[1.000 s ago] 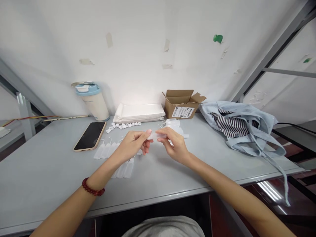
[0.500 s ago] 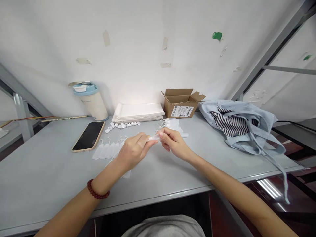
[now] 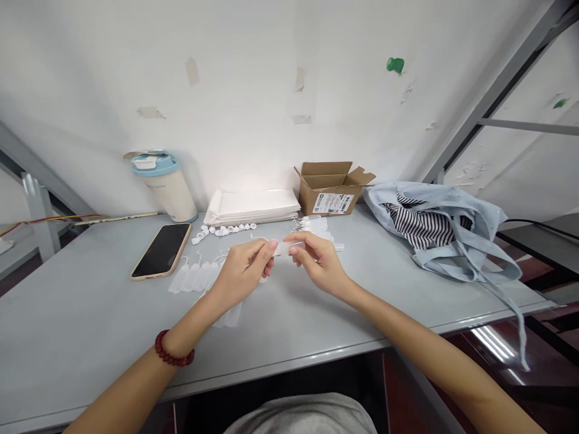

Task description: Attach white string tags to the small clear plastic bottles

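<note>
From my remote seat I'm seeing 2 bare hands meeting above the gray table (image 3: 90, 325). The left hand (image 3: 248, 262) is pinching 1 end of a small translucent plastic bottle (image 3: 283, 248) between thumb and fingers, and the right hand (image 3: 319, 260) is closing its fingertips on the other end, so both are clamped on it. The bottle is lying roughly level between them, clear of the tabletop (its finer details are too small for me to make out). Beside the left hand, a row of bottles with curved tips (image 3: 194, 277) is lying flat; more bottles (image 3: 233, 315) are showing below that wrist, which is wearing a red beaded bracelet (image 3: 174, 355). Beyond the right hand, another bottle cluster (image 3: 316, 225) is resting before an open cardboard box (image 3: 335, 204). White caps (image 3: 226, 229) are sitting in front of a white paper stack (image 3: 256, 206), near a smartphone (image 3: 161, 252).
</note>
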Demonstrator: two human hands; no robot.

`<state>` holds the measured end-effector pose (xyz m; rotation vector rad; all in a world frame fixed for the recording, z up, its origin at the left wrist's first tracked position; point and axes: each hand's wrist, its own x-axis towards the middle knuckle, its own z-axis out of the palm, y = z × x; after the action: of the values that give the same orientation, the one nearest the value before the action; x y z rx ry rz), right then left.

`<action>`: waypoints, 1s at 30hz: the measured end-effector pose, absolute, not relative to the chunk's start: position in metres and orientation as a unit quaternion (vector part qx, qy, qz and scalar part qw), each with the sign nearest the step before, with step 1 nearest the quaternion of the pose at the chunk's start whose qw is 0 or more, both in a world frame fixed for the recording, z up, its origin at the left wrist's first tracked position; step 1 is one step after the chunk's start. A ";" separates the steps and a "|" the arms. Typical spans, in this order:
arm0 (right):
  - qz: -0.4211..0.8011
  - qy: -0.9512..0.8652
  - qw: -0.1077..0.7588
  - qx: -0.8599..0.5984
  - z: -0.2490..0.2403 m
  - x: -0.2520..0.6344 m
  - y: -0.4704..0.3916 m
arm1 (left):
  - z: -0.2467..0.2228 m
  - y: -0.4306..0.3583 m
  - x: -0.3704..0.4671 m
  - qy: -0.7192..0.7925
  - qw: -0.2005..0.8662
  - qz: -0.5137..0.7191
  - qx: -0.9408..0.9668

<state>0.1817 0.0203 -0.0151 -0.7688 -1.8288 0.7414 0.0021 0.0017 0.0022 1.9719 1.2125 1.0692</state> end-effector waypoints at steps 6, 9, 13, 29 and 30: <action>0.178 -0.790 0.512 -0.285 -0.016 0.182 0.020 | 0.005 0.002 -0.001 0.431 0.335 0.367 0.753; 0.153 -0.798 0.508 -0.287 -0.015 0.182 0.019 | 0.007 0.002 -0.002 0.419 0.294 0.349 0.785; 0.130 -0.806 0.507 -0.277 -0.015 0.183 0.019 | 0.011 -0.001 -0.001 0.418 0.275 0.349 0.792; 0.184 -0.821 0.455 -0.292 -0.013 0.186 0.020 | 0.015 0.001 -0.008 0.392 0.287 0.247 0.838; 0.197 -0.818 0.451 -0.298 -0.013 0.186 0.020 | 0.013 0.001 -0.007 0.390 0.251 0.255 0.848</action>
<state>0.1863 0.0200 -0.0131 -0.7378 -2.0218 0.4876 -0.0072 0.0008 0.0134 2.3089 1.0615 0.6947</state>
